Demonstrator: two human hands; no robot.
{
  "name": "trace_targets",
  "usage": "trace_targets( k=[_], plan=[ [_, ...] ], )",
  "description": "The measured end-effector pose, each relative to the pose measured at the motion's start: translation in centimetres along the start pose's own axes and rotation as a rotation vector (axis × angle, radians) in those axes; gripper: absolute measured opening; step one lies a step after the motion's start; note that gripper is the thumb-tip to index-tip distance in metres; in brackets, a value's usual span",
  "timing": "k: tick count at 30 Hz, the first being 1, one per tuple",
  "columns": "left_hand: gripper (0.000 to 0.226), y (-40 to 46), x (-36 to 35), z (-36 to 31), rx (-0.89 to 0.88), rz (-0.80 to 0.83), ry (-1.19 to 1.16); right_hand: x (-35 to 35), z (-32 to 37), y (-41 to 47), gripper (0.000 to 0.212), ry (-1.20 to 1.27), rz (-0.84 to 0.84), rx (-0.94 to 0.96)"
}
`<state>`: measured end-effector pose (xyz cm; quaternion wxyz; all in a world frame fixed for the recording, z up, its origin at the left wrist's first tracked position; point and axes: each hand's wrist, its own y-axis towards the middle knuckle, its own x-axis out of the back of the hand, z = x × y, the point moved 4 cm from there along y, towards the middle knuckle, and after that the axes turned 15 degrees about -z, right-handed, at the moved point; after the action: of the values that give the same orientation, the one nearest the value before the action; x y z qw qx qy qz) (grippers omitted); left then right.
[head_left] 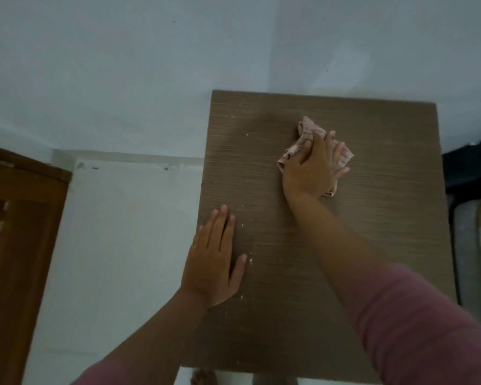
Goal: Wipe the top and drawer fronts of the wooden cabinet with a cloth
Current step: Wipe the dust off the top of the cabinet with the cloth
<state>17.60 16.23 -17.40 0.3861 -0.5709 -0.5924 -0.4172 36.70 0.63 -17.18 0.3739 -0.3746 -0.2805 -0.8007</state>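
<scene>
The brown wooden cabinet top [372, 232] fills the middle and right of the head view, seen from above. A crumpled pink-and-white cloth [306, 129] lies on its far half. My right hand [313, 168] presses flat on the cloth with fingers spread. Flat on the near left edge of the top rests my left hand [214, 259], fingers straight and holding nothing. Small white specks dot the wood beside the left hand. The drawer fronts are out of sight below the top.
A white wall [150, 65] stands behind the cabinet and white floor [117, 245] lies to its left. A brown louvred wooden door [17, 245] is at the far left. Dark objects [472, 176] sit close against the cabinet's right side.
</scene>
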Motion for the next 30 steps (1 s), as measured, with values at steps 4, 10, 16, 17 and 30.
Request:
trace_targets(
  k=[4,10,16,17,30],
  plan=[
    [0.071,0.2,0.0,0.0,0.002,0.011,-0.015,-2.3,2.5,2.7,0.038,0.007,0.052,0.070],
    [0.072,0.0,-0.1,0.2,0.018,0.032,0.000,-4.5,5.1,3.8,0.038,0.103,0.108,0.216],
    [0.072,0.1,-0.1,0.2,0.016,0.029,0.009,-5.2,6.3,3.3,0.036,0.162,0.181,0.349],
    [0.072,0.1,-0.2,0.2,0.013,0.029,0.013,-5.3,6.5,3.1,0.036,0.172,0.196,0.385],
    [0.072,0.0,-0.3,0.2,0.028,0.027,0.029,-6.7,10.4,0.0,0.031,0.299,0.380,0.708]
  ],
)
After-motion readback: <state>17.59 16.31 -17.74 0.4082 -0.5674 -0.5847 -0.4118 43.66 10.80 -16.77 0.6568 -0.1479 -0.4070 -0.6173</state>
